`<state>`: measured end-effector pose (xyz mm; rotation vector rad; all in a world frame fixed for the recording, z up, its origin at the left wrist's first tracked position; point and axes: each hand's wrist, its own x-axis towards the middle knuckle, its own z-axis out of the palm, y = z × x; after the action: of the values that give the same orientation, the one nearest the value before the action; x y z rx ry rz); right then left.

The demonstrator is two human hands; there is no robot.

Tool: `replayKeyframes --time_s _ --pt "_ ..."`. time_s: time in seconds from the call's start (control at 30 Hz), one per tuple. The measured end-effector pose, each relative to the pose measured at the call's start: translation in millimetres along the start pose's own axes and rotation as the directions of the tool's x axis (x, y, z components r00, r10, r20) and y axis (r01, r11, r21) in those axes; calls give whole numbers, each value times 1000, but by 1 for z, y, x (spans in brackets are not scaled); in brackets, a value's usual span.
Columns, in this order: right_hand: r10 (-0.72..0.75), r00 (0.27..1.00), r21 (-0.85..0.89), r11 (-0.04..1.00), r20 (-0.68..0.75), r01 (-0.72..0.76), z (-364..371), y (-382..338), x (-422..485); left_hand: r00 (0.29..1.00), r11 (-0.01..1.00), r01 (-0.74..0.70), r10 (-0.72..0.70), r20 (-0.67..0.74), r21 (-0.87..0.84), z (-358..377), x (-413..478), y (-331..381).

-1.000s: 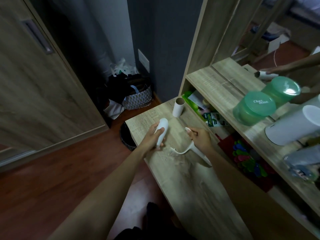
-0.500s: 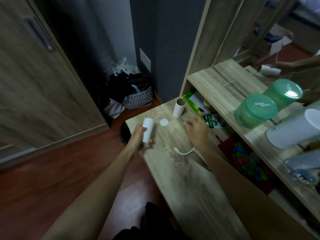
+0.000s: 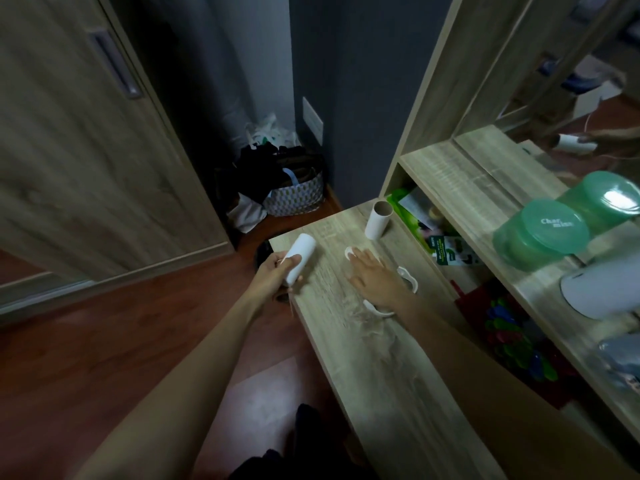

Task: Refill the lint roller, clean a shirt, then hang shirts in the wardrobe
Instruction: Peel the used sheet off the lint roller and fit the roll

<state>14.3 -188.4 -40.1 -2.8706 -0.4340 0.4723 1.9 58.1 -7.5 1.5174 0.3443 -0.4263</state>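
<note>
1. One white sticky roll [image 3: 300, 254] is in the left hand [image 3: 275, 277]. The fingers curl round its lower end. The roll is tilted. It is over the left edge of the tabletop [image 3: 381, 375], near the far left corner.
2. One white roller handle [image 3: 411, 281] lies on the tabletop, near the right edge. The right hand [image 3: 375, 277] hides its middle.
3. The right hand is flat, with its fingers straight and spread. It holds nothing. Its fingertips are at one small round white cap [image 3: 349, 252].
4. One empty cardboard tube [image 3: 378, 220] stands up straight near the far edge of the tabletop, towards the far right corner.
5. One shelf [image 3: 460, 174] runs along above the right edge. On it sit one green tub [image 3: 540, 233] with a lid and one white round thing [image 3: 602, 289] just beside it.
6. On the floor past the far edge sits one basket [image 3: 294, 199] with dark things piled in it.
7. One big wooden door [image 3: 86, 150] stands on the left.
</note>
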Motion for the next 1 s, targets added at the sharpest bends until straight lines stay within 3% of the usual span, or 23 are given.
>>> replayKeyframes --time_s 0.13,0.23,0.3,0.37,0.4,0.5,0.63,1.0 --pt "-1 997 -6 1000 -77 0 1 5 -10 998 998 -54 54 -15 37 -3 3 1" --pt "-2 934 294 949 -358 115 -15 -8 -11 996 995 -94 94 6 43 -6 4 4" --pt "140 924 621 774 -355 121 -34 -25 -10 994 991 -110 109 22 73 -5 5 11" --pt "205 967 860 510 -152 27 -53 -42 -8 989 980 -144 140 39 138 -3 5 19" --pt "195 978 905 426 -74 -16 -58 -47 -7 984 971 -174 167 53 165 -2 5 23" --pt "151 989 959 280 0 -42 -61 -53 -5 963 943 -265 250 98 200 1 5 32" --pt "217 974 994 71 62 -79 -59 -48 -2 953 942 -294 277 121 164 0 4 39" --pt "306 950 998 -43 66 -56 -58 -38 -5 952 942 -306 300 65 134 13 -1 36"
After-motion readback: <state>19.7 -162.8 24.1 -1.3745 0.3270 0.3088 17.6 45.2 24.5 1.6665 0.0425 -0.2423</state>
